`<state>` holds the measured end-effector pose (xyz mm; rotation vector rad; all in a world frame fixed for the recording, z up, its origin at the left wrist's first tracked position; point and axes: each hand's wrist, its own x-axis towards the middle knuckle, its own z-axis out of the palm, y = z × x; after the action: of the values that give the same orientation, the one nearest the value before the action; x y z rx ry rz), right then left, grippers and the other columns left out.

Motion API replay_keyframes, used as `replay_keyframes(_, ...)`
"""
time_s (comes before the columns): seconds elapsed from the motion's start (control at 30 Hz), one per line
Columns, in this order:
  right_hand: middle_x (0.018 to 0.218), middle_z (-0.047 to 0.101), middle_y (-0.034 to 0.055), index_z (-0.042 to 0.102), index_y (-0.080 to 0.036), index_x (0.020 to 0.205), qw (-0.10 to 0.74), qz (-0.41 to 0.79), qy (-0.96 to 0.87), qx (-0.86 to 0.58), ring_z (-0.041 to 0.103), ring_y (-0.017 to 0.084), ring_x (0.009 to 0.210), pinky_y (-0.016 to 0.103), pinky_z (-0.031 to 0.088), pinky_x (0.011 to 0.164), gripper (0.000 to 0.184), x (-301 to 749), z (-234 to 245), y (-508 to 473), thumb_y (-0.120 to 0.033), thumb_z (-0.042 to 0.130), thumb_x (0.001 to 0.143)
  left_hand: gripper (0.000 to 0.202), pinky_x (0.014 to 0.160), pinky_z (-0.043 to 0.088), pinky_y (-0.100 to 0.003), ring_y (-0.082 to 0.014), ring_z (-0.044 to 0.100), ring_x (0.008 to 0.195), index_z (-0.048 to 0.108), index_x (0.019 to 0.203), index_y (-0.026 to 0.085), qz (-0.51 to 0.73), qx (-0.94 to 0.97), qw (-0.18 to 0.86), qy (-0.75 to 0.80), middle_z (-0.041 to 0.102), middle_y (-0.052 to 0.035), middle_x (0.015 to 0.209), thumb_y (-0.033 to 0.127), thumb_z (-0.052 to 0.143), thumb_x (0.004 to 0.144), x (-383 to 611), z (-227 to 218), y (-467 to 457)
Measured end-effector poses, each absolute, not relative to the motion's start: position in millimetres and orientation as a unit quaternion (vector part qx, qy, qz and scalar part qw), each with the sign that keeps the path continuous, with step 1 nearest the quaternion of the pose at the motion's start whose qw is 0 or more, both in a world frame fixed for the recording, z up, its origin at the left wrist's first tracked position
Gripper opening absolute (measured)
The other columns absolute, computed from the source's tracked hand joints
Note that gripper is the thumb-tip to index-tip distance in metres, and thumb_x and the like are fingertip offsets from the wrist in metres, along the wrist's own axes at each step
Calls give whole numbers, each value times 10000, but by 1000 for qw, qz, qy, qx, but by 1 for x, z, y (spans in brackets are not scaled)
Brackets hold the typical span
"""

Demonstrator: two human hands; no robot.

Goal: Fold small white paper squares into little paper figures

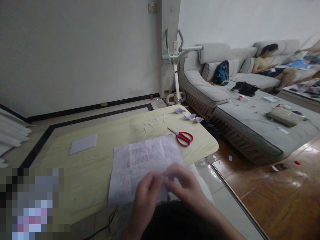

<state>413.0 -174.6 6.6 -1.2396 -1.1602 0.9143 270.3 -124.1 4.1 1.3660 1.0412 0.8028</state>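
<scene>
Two hands meet low over the near edge of the bench (82, 173). The left hand (146, 198) and right hand (188, 188) are curled inward, wrists close. Their fingers (175, 173) are pinched shut together on one small paper piece (165, 178), too blurred to make out. Just beyond the fingers lies one printed sheet (142, 160). Further beyond, to the right, is one pair of red scissors (183, 136). One blank square (83, 144) lies well off left, and three folded papers (190, 116) sit farthest away.
</scene>
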Motion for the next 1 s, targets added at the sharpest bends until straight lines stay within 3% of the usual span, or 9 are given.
replay_keyframes(0.13,666,624,-15,660,-184,798,592,413,-430,-543,611,148,597,289,494,616,48,411,0,-172,-204,672,839,181,591,519,-238,-178,668,662,660,801,198,343,578,581,459,691,11,682,372,644,848,273,2,-123)
replay_keyframes(0.37,642,611,-34,605,-197,770,650,442,-357,-504,599,132,569,250,502,552,111,409,-7,-168,-205,711,803,224,636,554,-271,-206,723,682,708,815,195,316,641,550,433,751,-28,698,369,594,898,270,-5,-126)
replay_keyframes(0.6,645,581,-32,597,-191,755,613,388,-417,-547,576,129,570,255,486,561,103,407,3,-172,-201,666,831,365,631,583,-303,-262,744,778,744,950,171,369,546,561,500,783,-92,856,500,611,863,264,-13,-127)
replay_keyframes(0.83,667,568,-17,596,-190,739,590,363,-438,-574,541,145,625,273,464,592,116,408,5,-176,-220,661,830,474,511,530,-282,-206,699,569,707,949,136,345,478,671,450,749,-59,702,590,619,847,269,-1,-130)
replay_keyframes(1.0,689,582,-12,597,-194,755,595,361,-427,-578,547,146,628,276,467,591,130,410,5,-174,-264,681,823,477,505,511,-278,-197,682,550,692,921,141,341,470,698,420,728,-49,651,607,629,844,271,7,-132)
